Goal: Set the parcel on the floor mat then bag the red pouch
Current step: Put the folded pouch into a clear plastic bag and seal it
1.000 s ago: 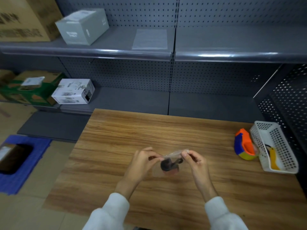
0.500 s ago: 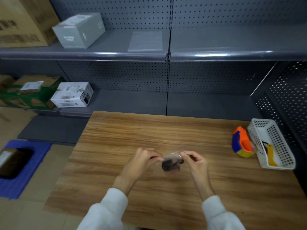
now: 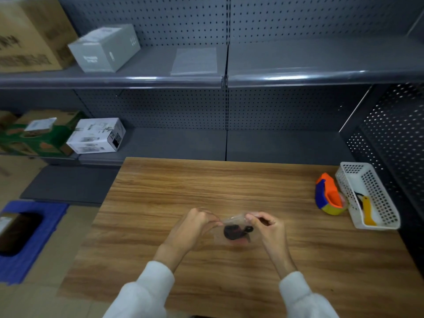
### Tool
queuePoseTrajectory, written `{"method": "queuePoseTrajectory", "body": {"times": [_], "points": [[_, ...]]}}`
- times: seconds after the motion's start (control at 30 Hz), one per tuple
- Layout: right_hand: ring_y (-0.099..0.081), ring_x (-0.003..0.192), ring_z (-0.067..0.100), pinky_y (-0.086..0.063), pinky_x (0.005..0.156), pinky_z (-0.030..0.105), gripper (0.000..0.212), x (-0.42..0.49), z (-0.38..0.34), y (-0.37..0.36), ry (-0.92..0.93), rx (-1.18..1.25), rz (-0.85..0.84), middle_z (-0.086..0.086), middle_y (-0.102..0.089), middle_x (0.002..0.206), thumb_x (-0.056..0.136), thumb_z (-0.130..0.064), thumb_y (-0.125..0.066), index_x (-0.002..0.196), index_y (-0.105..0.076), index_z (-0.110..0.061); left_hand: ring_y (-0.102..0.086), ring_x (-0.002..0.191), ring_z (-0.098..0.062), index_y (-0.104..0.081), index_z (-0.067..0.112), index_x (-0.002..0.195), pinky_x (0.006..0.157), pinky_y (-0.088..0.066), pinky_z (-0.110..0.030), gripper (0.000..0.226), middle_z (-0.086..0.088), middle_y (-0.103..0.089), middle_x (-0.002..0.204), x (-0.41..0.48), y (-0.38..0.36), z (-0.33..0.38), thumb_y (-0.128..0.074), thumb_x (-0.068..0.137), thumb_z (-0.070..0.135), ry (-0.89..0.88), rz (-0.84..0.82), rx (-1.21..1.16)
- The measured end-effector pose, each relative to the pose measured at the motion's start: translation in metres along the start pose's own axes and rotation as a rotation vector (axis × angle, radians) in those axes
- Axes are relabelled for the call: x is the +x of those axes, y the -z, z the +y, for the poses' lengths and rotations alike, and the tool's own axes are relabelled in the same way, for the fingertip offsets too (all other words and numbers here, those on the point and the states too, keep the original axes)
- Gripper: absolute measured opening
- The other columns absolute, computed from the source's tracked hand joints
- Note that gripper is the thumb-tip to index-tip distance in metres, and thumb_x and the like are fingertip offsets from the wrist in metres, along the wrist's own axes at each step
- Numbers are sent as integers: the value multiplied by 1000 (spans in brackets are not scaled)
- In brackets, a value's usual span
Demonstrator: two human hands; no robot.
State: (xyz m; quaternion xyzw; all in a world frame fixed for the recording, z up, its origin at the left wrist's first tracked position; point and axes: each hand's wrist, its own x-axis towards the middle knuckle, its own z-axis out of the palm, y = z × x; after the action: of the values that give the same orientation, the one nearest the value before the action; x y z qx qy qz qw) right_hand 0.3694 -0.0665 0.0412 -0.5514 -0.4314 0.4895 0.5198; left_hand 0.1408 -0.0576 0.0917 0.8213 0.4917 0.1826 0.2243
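Observation:
A small clear plastic bag (image 3: 237, 235) hangs just above the wooden table (image 3: 206, 189), with a dark reddish pouch (image 3: 231, 232) showing inside it. My left hand (image 3: 195, 223) pinches the bag's top edge on the left. My right hand (image 3: 266, 226) pinches the same edge on the right. A dark parcel (image 3: 16, 235) lies on the blue floor mat (image 3: 34, 244) at the far left.
A white perforated basket (image 3: 367, 193) with a yellow tool stands at the table's right edge, beside an orange, blue and yellow tape dispenser (image 3: 328, 196). Grey shelves behind the table hold a white box (image 3: 96, 136), a grey box (image 3: 105, 48) and cardboard cartons.
Both hands keep their pinch on the bag's top edge and have hardly moved. The view has shifted slightly.

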Motion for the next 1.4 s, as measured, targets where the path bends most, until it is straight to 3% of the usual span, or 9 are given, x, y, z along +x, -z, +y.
{"method": "queuePoseTrajectory", "body": {"times": [0.27, 0.5, 0.63, 0.77, 0.97, 1.13, 1.3, 1.4], "points": [[-69, 70, 11, -54, 66, 22, 10, 0, 3, 4, 0, -7, -3, 5, -78, 77, 82, 0, -76, 78, -78, -9, -60, 73, -3, -74, 23, 89, 68, -51, -29, 18, 13, -68, 81, 2, -7, 10, -62, 92, 37, 92, 22, 1], [-66, 63, 4, -51, 58, 15, 10, -5, -5, 4, 7, 52, -63, -2, -75, 70, 84, 3, -73, 78, -74, -4, -59, 80, 1, -73, 28, 96, 71, -50, -24, 15, 17, -63, 83, 12, -15, 25, -66, 90, 40, 130, 14, -77], [-69, 69, 11, -54, 66, 21, 7, -6, -2, 11, 46, 24, -76, 8, -76, 76, 77, 4, -79, 78, -75, -2, -58, 80, 1, -74, 28, 95, 70, -48, -19, 13, 17, -61, 83, 15, -16, 35, -63, 94, 35, 67, 6, -51], [-70, 74, 21, -55, 70, 35, 7, -4, -1, 16, 87, -44, -102, 11, -74, 78, 77, -1, -80, 74, -78, -6, -59, 82, 2, -73, 32, 96, 72, -52, -24, 16, 19, -63, 86, 15, -11, 33, -67, 88, 45, 122, -17, -90], [-68, 69, 15, -52, 67, 24, 10, -7, -5, 15, 82, 3, -73, 11, -72, 75, 77, 2, -79, 74, -78, -7, -59, 81, 2, -74, 27, 93, 78, -51, -22, 11, 16, -64, 86, 1, -3, 17, -69, 89, 35, 112, -21, 2], [-71, 74, 28, -55, 70, 40, 5, -11, 0, 11, 62, -53, -15, 11, -74, 78, 75, -4, -83, 76, -79, -7, -56, 73, 0, -73, 24, 85, 67, -48, -23, 14, 17, -59, 78, 0, 6, 14, -68, 89, 37, 76, -47, 34], [-72, 74, 19, -54, 70, 26, 6, -18, -2, 10, 61, -59, 104, 6, -77, 77, 74, -3, -83, 76, -80, -8, -62, 76, 7, -75, 32, 96, 71, -50, -15, 14, 17, -71, 85, -16, 23, 2, -69, 87, 41, 123, -81, 57], [-72, 74, 18, -54, 68, 23, 7, -25, -5, 9, 61, -70, 90, 7, -77, 77, 73, -3, -84, 76, -81, -9, -62, 71, 5, -76, 34, 95, 63, -46, -11, 15, 17, -73, 84, -26, 28, 1, -66, 90, 44, 69, -67, 160]]}}
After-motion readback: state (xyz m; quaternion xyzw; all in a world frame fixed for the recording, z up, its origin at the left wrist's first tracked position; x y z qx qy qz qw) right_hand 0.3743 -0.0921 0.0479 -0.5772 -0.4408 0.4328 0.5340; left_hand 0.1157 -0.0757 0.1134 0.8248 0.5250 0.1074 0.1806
